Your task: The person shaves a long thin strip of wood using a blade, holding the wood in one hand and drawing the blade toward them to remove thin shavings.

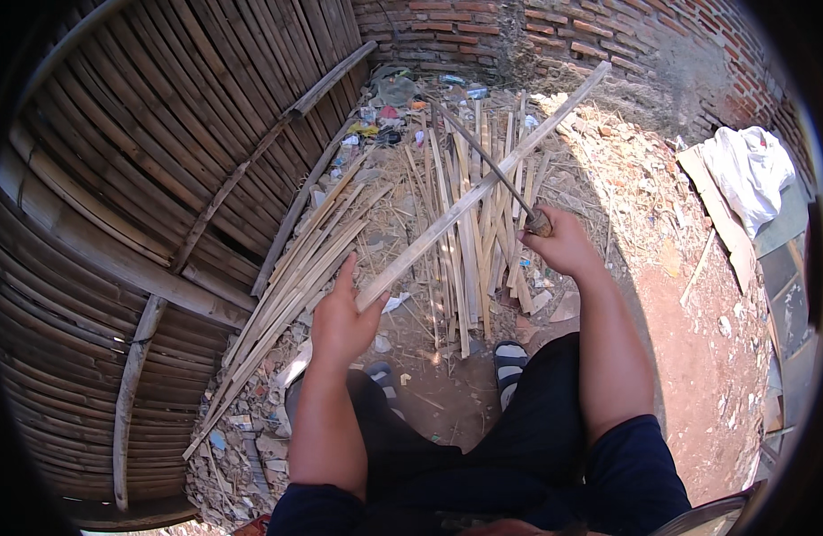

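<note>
My left hand (342, 313) grips a long pale bamboo strip (447, 219) near its close end, with the index finger stretched out. The strip slants away to the upper right, and a short piece of it shows behind the hand. In my right hand (568, 243) is the wooden handle of a long-bladed knife (493, 168), its thin dark blade pointing to the far left. Blade and strip cross near the middle of the view; whether they touch I cannot tell. Below them on the ground lies a pile of split bamboo strips (469, 268).
More bamboo strips (291, 277) lie along a slatted bamboo wall (206, 116) at left. A brick wall (572, 36) closes off the far side. Litter and shavings cover the ground. A white cloth sack (749, 174) and boards (791, 295) stand at right. My sandalled feet (509, 366) are close by.
</note>
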`<state>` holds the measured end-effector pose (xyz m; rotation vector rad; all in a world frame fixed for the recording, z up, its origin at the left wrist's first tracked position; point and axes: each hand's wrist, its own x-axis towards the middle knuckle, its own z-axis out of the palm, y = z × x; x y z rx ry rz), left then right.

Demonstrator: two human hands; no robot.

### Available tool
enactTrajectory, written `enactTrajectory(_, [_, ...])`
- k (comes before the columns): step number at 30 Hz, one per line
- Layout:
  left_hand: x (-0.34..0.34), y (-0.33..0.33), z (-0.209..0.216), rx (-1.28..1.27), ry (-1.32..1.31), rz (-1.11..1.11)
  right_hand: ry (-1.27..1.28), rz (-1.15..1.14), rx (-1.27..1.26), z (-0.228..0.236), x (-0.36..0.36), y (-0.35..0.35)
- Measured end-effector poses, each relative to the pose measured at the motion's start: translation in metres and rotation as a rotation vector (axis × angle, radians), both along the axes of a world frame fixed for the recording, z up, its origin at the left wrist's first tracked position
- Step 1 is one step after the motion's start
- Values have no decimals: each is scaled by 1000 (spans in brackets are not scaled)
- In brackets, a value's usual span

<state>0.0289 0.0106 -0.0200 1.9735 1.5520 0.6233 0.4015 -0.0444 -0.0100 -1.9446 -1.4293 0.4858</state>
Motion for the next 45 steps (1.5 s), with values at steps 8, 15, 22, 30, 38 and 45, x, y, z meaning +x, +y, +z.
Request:
enactTrajectory(8, [-7,4,-17,27,-49,-28,-295,426,-145,15,-60,1])
enactTrajectory(15, [3,-1,-1,42,35,-23,37,180,-26,-21,1,11])
enactTrajectory(22, [2,-2,-2,68,24,-8,-23,219,-56,-8,-15,6])
enactTrajectory(30, [-3,1,-12,81,19,-16,-190,501,-146,1,-55,10])
enactTrajectory(38, [-3,2,-5,69,51,33,198,27,-40,-20,9,13])
enactTrajectory(45, [2,1,-5,26,-11,30,-80,335,-9,-16,-20,6])
